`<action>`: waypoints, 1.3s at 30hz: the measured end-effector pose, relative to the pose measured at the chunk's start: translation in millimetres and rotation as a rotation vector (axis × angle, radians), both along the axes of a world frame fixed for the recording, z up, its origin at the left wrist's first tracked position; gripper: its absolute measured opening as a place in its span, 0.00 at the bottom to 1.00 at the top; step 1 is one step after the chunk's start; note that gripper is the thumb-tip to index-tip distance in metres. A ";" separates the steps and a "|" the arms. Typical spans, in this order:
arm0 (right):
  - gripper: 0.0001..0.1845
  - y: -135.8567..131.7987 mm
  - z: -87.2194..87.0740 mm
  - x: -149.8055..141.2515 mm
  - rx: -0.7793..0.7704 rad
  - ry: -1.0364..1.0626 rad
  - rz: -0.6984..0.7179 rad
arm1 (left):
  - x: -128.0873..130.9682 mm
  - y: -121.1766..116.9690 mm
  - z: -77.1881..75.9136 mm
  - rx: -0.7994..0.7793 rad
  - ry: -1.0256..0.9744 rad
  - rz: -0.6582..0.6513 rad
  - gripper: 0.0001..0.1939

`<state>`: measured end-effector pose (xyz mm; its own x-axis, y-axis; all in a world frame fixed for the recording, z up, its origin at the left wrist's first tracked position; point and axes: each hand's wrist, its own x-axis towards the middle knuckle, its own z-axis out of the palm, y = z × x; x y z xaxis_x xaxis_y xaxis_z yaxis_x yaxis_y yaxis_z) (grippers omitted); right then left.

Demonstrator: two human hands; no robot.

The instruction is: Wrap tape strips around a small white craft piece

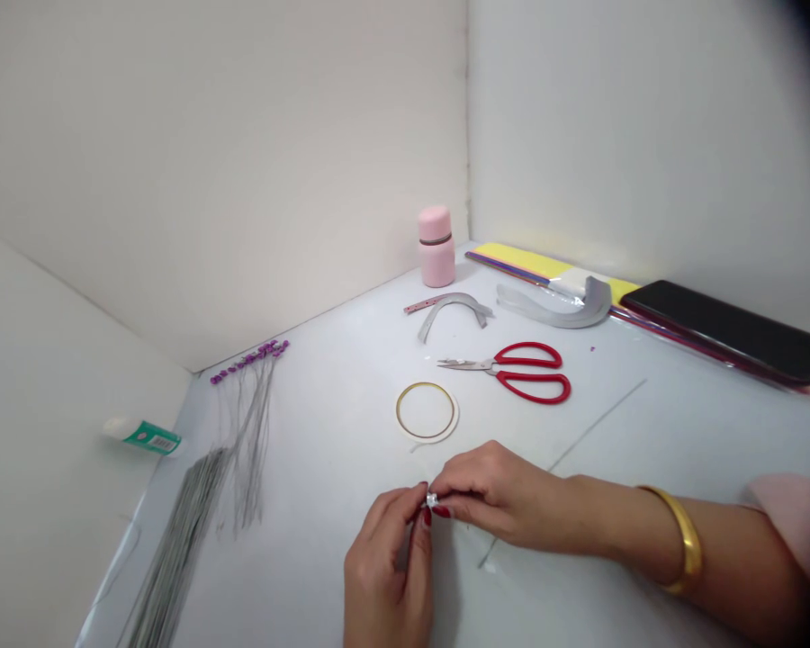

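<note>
Near the front of the white table, my left hand [392, 558] and my right hand [496, 493] meet fingertip to fingertip. Pinched between them is a tiny whitish, shiny piece [432, 499], too small to name, and most of it is covered by the fingers. Both hands are closed on it. A single thin wire [600, 418] lies on the table and passes beneath my right hand, its lower end showing below the wrist. Just beyond the fingers lies a roll of narrow white tape [448, 430]. Red-handled scissors [513, 371] rest farther back, blades pointing left.
To the left lie a bundle of grey wires [182, 540] and several purple-tipped stems [253, 360]. A green-and-white tube [149, 437] is by the left edge. Behind stand a pink bottle [436, 256], curved grey strips [455, 301], coloured sheets [526, 261] and a black phone [729, 328].
</note>
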<state>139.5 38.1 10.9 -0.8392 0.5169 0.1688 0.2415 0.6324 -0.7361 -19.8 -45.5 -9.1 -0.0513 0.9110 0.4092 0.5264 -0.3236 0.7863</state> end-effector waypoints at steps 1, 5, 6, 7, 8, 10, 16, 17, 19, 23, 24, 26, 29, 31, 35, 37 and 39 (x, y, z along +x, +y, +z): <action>0.11 -0.1 -0.3 -0.1 -0.011 0.011 -0.005 | 0.3 0.3 1.8 -0.016 -0.025 0.010 0.12; 0.11 -0.3 -1.3 -0.5 -0.028 0.031 -0.033 | 1.6 1.5 5.5 -0.070 -0.126 0.039 0.10; 0.11 -0.3 -1.3 -0.7 -0.033 0.032 -0.034 | 2.0 1.8 5.3 -0.092 -0.168 0.042 0.10; 0.11 -0.3 -1.1 -1.0 -0.039 0.031 -0.035 | 2.4 2.1 4.7 -0.120 -0.223 0.044 0.10; 0.11 -0.4 -0.8 -1.3 -0.045 0.027 -0.036 | 2.8 2.5 3.9 -0.153 -0.290 0.047 0.09; 0.12 -1.1 0.0 -2.4 -0.058 0.011 -0.032 | 3.5 3.5 1.9 -0.234 -0.442 0.061 0.08; 0.12 -2.0 0.8 -4.1 -0.020 0.007 0.009 | 3.4 7.7 1.7 -0.422 -0.722 0.152 0.07; 0.12 -0.3 -0.2 -3.5 0.003 0.019 0.005 | 3.3 8.4 2.5 -0.446 -0.747 0.189 0.08; 0.11 5.9 -3.4 -2.3 0.067 0.041 -0.080 | 3.8 9.5 4.4 -0.484 -0.794 0.278 0.11; 0.09 23.7 -11.6 -4.0 0.224 0.008 -0.349 | 7.1 11.0 7.4 -0.508 -0.858 0.367 0.13; 0.09 27.3 -13.0 -5.7 0.257 -0.024 -0.361 | 7.9 11.1 7.9 -0.515 -0.866 0.366 0.13; 0.08 32.1 -14.2 -9.9 0.304 -0.088 -0.351 | 8.8 11.1 8.6 -0.521 -0.875 0.366 0.12; 0.02 33.7 -12.6 -14.5 0.318 -0.120 -0.340 | 7.1 10.9 9.3 -0.503 -0.885 0.369 0.12; 0.02 32.7 -10.4 -14.7 0.310 -0.101 -0.344 | 4.0 10.9 9.6 -0.506 -0.887 0.362 0.12; 0.05 29.0 -7.8 -10.3 0.292 -0.044 -0.348 | -3.1 10.8 8.7 -0.565 -0.899 0.293 0.13; 0.09 26.6 -8.1 -7.7 0.255 0.015 -0.341 | -5.1 10.8 7.0 -0.575 -0.911 0.261 0.13; 0.11 24.0 -8.5 -5.5 0.195 0.081 -0.344 | -5.5 11.0 4.9 -0.568 -0.928 0.254 0.13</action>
